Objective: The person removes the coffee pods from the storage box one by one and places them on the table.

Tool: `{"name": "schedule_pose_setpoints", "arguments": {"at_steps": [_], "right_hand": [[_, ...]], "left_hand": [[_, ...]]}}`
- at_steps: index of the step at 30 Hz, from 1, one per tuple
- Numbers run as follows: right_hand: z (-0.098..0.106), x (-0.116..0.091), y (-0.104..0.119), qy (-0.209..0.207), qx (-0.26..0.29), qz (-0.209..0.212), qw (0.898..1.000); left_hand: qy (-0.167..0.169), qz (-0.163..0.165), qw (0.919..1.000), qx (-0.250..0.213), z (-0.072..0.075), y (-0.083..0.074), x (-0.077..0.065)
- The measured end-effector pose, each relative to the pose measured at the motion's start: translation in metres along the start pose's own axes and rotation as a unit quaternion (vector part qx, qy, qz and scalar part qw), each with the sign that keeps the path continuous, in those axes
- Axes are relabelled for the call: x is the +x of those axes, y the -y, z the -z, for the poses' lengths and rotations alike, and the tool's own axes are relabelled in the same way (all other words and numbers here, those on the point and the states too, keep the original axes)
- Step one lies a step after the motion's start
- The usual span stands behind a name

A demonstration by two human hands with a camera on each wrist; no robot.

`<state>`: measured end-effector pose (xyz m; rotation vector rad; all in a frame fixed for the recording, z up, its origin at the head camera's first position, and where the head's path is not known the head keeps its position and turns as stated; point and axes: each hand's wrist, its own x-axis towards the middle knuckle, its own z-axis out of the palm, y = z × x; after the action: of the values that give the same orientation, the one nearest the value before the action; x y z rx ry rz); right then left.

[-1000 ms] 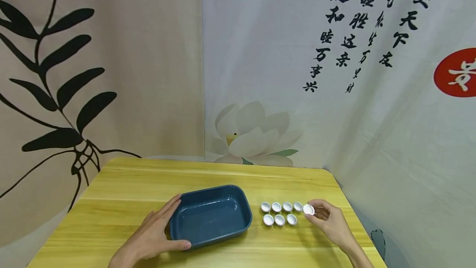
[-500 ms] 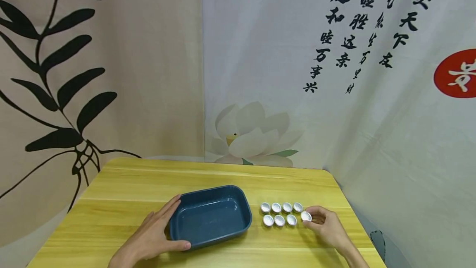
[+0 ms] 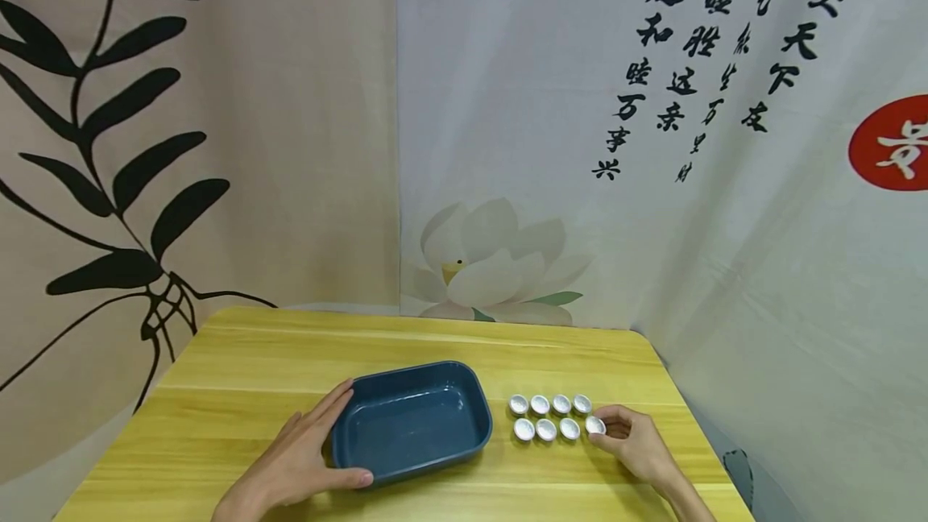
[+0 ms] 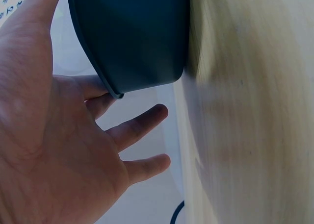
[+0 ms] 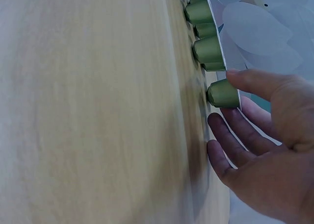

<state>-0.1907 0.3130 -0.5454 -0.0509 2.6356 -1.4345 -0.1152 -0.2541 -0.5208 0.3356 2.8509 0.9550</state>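
Note:
Coffee capsules (image 3: 546,430) with silver lids and green bodies stand in two rows on the table, lids up. My right hand (image 3: 638,445) pinches a capsule (image 5: 224,93) between thumb and fingers at the right end of the nearer row. It is upright, its base close over the tabletop in the right wrist view. To the left lies a dark blue rectangular dish (image 3: 409,417), with nothing in it. My left hand (image 3: 293,457) rests against the dish's left end, thumb at its near side and fingertips at the far left rim. In the left wrist view two lower fingers stretch out free of it.
A yellow wood-grain table (image 3: 290,337) has a rounded far edge. Behind it hang a beige curtain (image 3: 304,143) with a dark plant print and a pale curtain (image 3: 507,103) with black characters and a lotus.
My right hand has brought the pinched capsule from the far row's right end toward the near row and lowered it there. The left hand and dish have stayed put.

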Motion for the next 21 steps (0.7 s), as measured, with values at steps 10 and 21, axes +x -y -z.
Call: {"name": "schedule_pose_setpoints", "arguments": {"at_steps": [10,21], "right_hand": [[-0.0022,0.0008,0.0016,-0.004,-0.008,0.002,1.000],[-0.0047,0.0030,-0.0002,-0.009,-0.013,0.007,1.000]], "left_hand": [[0.000,0.004,1.0000,0.001,-0.0002,0.0001,0.0011],[0.004,0.005,1.0000,-0.001,-0.0002,0.0001,0.0015]]}}
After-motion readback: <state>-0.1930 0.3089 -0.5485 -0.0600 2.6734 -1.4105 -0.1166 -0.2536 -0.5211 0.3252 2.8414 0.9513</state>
